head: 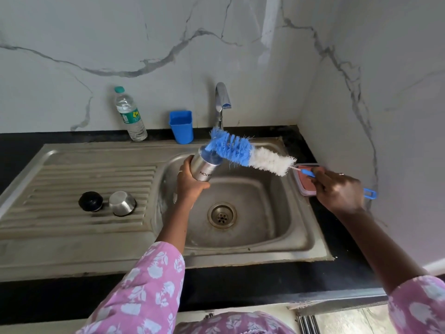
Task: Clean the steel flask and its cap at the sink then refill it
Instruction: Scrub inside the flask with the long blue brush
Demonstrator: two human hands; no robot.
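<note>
Currently left grip wraps flask, mouth tilted toward right grip, which clamps brush handle; bristle tip at mouth, long axes misaligned.

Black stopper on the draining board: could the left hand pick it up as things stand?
Probably not yet. The left hand grips the flask over the sink, so it is full. The right hand holds the brush. The path looks free: the black stopper sits uncovered beside the steel cup.
</note>
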